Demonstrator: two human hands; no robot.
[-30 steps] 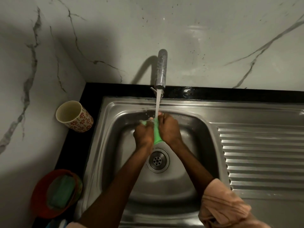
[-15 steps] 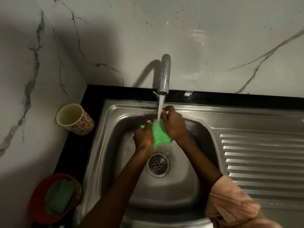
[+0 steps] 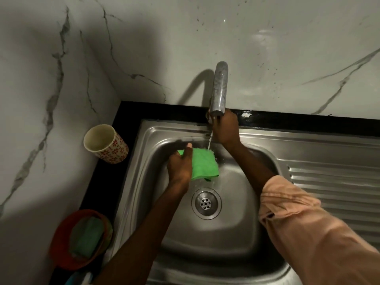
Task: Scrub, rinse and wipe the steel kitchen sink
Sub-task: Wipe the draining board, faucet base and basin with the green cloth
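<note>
Now the left hand (image 3: 180, 168) is pinching the soft, soaked green cloth (image 3: 203, 165) at its nine-o'clock edge; it is probably limp and dripping, best gathered whole. Right hand (image 3: 225, 128) is gripping the tap (image 3: 219, 89) at twelve.

green cloth (image 3: 203, 164), steel sink (image 3: 205, 239) — red-flowered cup (image 3: 106, 144)

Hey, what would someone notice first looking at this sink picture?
The bright green cloth held by the left hand under a thin stream in the steel sink. Above it, the right hand reaches the tap at the sink's back edge.
</note>
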